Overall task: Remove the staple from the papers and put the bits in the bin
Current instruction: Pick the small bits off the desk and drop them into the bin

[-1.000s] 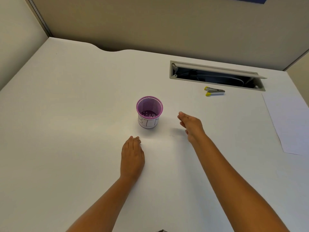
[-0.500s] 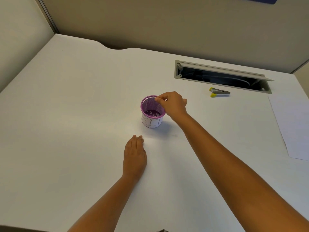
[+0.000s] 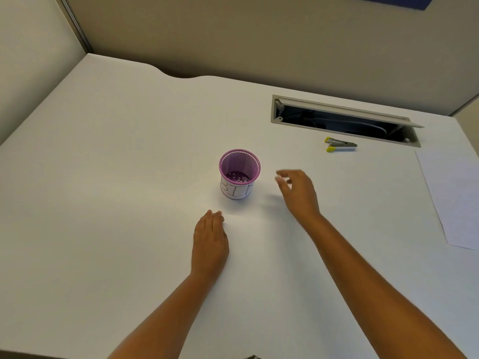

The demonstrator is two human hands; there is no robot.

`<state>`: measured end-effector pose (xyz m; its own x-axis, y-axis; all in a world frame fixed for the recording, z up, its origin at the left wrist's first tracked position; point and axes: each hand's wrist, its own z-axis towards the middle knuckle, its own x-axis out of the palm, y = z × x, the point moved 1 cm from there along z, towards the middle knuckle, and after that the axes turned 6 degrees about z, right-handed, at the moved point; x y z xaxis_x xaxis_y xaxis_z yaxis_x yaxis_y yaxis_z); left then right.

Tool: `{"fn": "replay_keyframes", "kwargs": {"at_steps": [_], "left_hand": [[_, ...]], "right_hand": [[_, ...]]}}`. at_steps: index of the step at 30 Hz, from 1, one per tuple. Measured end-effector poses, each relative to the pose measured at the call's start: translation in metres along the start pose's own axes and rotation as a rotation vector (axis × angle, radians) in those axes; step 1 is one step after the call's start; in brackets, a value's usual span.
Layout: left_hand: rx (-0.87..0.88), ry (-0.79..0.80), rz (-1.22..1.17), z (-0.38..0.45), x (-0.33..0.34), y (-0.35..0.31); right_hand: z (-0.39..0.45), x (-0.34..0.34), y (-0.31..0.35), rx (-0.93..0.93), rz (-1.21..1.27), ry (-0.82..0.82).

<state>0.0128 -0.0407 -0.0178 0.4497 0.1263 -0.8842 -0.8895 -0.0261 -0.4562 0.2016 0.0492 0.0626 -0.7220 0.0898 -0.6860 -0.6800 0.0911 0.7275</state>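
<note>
A small purple mesh bin [image 3: 239, 174] with a white paper label stands upright near the middle of the white desk [image 3: 103, 177]. Small pale bits lie on its bottom. My left hand [image 3: 210, 240] rests flat on the desk just in front of the bin, fingers straight. My right hand [image 3: 298, 191] hovers to the right of the bin, apart from it, fingers loosely spread and holding nothing that I can see. The white papers [image 3: 451, 200] lie at the desk's right edge. A metal staple remover with yellow tips [image 3: 340, 146] lies at the back right.
An open cable slot [image 3: 344, 120] with a raised grey lid is set into the desk behind the staple remover. Beige partition walls close off the back and left. The desk's back edge has a curved notch [image 3: 181, 75].
My right hand went from the desk to the bin's rim with pinched fingers, then drew back to the right and opened. The left hand stayed flat on the desk.
</note>
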Motion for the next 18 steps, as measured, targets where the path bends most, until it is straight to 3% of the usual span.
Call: {"fn": "replay_keyframes", "kwargs": {"at_steps": [6, 18], "left_hand": [[0.002, 0.004, -0.011, -0.001, 0.0, 0.0], [-0.019, 0.038, -0.039, 0.0, 0.0, -0.001]], "right_hand": [[-0.075, 0.024, -0.061, 0.227, -0.45, 0.224], [-0.083, 0.059, -0.049, 0.107, -0.517, 0.187]]}}
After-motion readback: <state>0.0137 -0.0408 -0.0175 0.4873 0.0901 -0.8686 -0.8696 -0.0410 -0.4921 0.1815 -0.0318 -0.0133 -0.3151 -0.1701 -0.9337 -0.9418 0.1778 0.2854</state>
